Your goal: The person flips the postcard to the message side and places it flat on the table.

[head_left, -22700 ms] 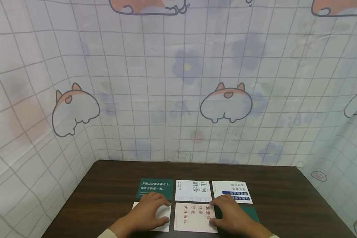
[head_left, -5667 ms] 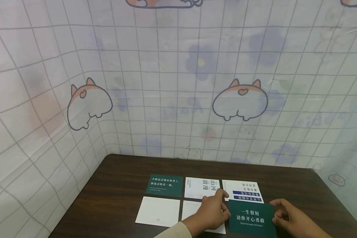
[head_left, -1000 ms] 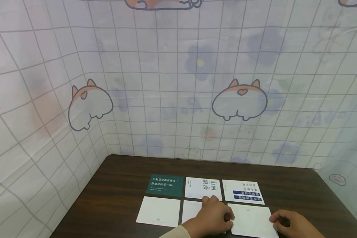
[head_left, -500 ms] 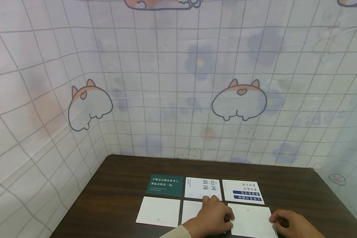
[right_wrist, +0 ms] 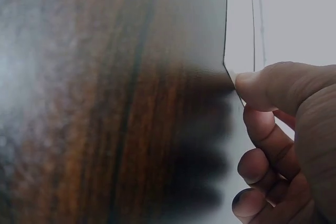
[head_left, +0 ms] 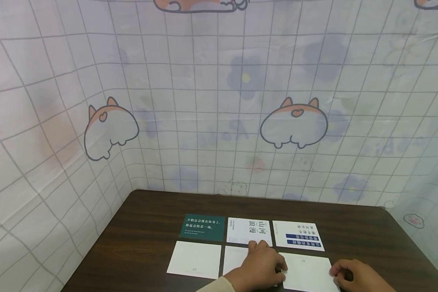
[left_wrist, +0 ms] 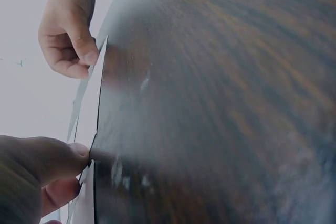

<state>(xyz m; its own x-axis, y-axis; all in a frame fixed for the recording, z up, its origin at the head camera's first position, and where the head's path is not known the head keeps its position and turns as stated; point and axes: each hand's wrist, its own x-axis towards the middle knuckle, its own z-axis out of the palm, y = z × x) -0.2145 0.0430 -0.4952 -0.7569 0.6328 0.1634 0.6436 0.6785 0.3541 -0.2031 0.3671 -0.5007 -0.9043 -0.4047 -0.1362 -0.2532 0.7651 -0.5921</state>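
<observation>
A blank white postcard (head_left: 306, 271) with a tiny mark near its far edge lies at the front right of the dark wooden table. My left hand (head_left: 258, 265) pinches its left edge, the forearm crossing over the middle front white card (head_left: 235, 257) and hiding much of it. At the opposite edge my right hand (head_left: 360, 275) holds the card between thumb and index finger. The right wrist view shows that thumb (right_wrist: 254, 85) on the card's corner, the other fingers curled. In the left wrist view, the thumb (left_wrist: 58, 156) meets the card's edge near a corner.
Behind stand a row of printed cards: a green one (head_left: 202, 227), a white one with dark characters (head_left: 249, 231) and one with blue bars (head_left: 298, 235). A blank white card (head_left: 194, 259) lies front left. A patterned curtain (head_left: 204, 101) borders the table (head_left: 106, 243).
Earlier the front right card showed its green printed side; now its white side faces up. In the last half second its far edge has shifted slightly toward me, with the right hand a little lower.
</observation>
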